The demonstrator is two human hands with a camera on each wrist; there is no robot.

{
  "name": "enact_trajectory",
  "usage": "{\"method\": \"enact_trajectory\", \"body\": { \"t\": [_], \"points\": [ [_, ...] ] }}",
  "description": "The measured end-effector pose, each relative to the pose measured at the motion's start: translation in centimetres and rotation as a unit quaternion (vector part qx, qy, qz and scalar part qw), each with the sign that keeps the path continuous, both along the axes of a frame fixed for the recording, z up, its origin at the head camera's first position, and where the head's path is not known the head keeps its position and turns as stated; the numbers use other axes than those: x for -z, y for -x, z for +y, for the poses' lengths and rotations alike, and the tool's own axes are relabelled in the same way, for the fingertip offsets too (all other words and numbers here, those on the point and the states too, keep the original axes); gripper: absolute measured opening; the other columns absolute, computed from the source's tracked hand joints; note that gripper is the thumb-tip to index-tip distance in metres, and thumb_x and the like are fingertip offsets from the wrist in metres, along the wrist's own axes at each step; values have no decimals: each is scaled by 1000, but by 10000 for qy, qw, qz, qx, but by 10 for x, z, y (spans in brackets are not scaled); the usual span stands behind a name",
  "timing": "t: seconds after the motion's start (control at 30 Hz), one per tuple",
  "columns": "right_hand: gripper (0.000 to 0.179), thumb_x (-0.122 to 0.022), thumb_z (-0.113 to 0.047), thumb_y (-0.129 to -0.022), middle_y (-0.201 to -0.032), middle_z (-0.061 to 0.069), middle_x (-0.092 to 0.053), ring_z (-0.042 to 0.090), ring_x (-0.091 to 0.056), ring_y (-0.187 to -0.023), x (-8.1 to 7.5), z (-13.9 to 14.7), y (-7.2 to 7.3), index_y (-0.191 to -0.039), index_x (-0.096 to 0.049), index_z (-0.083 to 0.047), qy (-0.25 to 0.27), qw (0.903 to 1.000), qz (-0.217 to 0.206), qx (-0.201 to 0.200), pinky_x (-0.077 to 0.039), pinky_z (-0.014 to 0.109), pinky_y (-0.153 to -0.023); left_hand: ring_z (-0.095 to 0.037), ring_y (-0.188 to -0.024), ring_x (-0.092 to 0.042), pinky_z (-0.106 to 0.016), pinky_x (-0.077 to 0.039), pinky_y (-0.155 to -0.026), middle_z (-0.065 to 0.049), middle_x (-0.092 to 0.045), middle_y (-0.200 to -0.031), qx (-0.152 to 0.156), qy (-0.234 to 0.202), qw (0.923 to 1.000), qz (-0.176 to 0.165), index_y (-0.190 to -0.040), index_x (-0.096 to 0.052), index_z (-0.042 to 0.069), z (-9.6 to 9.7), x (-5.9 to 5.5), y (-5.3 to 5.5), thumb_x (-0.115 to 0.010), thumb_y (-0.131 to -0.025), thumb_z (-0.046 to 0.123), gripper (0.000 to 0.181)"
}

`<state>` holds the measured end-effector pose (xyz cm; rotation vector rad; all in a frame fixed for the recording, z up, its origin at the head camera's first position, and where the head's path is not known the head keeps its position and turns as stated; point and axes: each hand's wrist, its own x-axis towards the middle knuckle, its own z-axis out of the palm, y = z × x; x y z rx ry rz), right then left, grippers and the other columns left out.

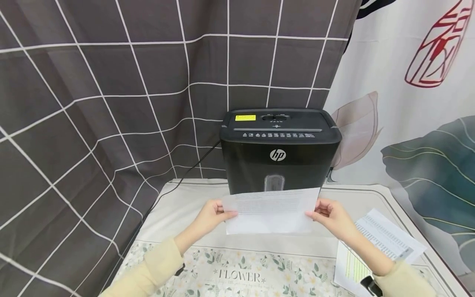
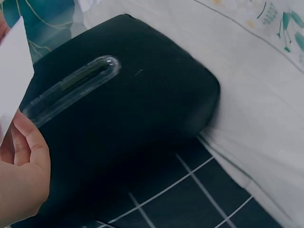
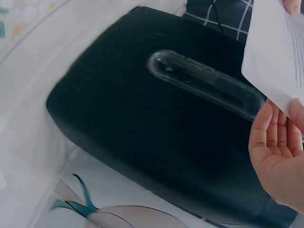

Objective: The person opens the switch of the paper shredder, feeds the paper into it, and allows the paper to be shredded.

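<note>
A dark grey fabric [image 1: 159, 68] with white grid lines hangs at left and back, beside a white fabric [image 1: 393, 31] printed with a teal leaf [image 1: 441, 156] and red motif [image 1: 439, 47], a flowered cloth [image 1: 278, 268] lettered FLOWER below.

Straight ahead of the left hand [image 1: 213, 213] and right hand [image 1: 331, 216], it's "hp" in a round logo [image 1: 278, 155] on the shredder [image 1: 246, 169]! Above, a row of white symbols [image 1: 278, 135], warning triangles among them; toward the left-hand side, a yellow label [image 1: 245, 118], its print too tiny. Nearer than the hands, "FLOWER" across the tablecloth [image 1: 200, 264]! Between them, the sheet [image 1: 272, 216] carries unreadably small lines.
</note>
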<state>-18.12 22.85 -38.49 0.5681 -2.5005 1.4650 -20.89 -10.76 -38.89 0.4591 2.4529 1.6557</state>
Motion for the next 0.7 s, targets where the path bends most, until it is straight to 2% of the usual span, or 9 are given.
{"method": "enact_trajectory", "body": {
  "t": [0.03, 0.1, 0.17, 0.23, 0.3, 0.4, 0.53, 0.7],
  "points": [
    [9, -65, 7, -81, -68, -20, -59, -5, -53, -57, -4, 0, -1, -77, -58, 6, 19, 9999, 95, -30, -45, 15, -51, -1, -45, -35, -15, -26, -43, -14, -67, -62, 1, 7, 10000, -10, -60, -43, 10, -1, -4, -1, -69, -83, 9, 35],
    [12, -66, 9, -80, -68, -20, -58, -4, -50, -56, -12, 0, -2, -76, -55, 4, 56, 9995, 292, -69, -42, 16, -48, -1, -51, -49, -15, -37, -47, -17, -70, -73, 3, -20, 10000, 75, -63, -49, 3, -2, -12, -4, -69, -83, 9, 29],
    [15, -66, 12, -78, -69, -21, -57, -4, -50, -57, -22, -1, -4, -77, -54, 3, 113, 9988, 464, -63, -41, 15, -48, -7, -63, -64, -17, -49, -56, -22, -71, -86, 80, -126, 9996, 244, -76, -59, -6, -2, -22, -5, -68, -83, 8, 18],
    [17, -66, 14, -77, -70, -22, -58, -4, -52, -58, -33, -2, -5, -78, -53, 3, 195, 9978, 625, -54, -42, 14, -49, -17, -77, -71, -20, -55, -68, -25, -69, -95, 179, -240, 9986, 424, -93, -63, -12, -3, -33, -6, -67, -84, 5, 20],
    [17, -65, 17, -76, -70, -22, -59, -4, -54, -58, -46, -3, -6, -79, -53, 5, 279, 9965, 787, -72, -43, 13, -50, -25, -84, -71, -24, -57, -73, -26, -68, -101, 237, -333, 9975, 569, -104, -63, -12, -3, -47, -6, -66, -84, 3, 26],
    [15, -63, 17, -77, -71, -22, -62, -3, -57, -59, -64, -3, -7, -81, -54, 6, 315, 9950, 951, -24, -46, 11, -53, -32, -87, -70, -28, -58, -73, -28, -67, -103, 229, -488, 9959, 724, -106, -62, -13, -2, -65, -4, -66, -83, 1, 27],
    [10, -64, 12, -80, -68, -19, -61, -2, -55, -56, -86, -2, -10, -81, -58, 4, 61, 9945, 1029, 190, -44, 11, -53, -33, -88, -70, -29, -58, -72, -28, -67, -103, 176, -575, 9944, 873, -107, -63, -12, -3, -83, 0, -66, -84, 0, 27],
    [9, -67, 7, -81, -66, -14, -60, 0, -53, -56, -105, 2, -9, -79, -61, 1, -221, 9950, 949, 222, -43, 12, -53, -31, -87, -71, -27, -58, -72, -26, -68, -101, 92, -370, 9938, 1042, -106, -64, -11, -3, -101, 4, -67, -84, 2, 27]
  ]
}}
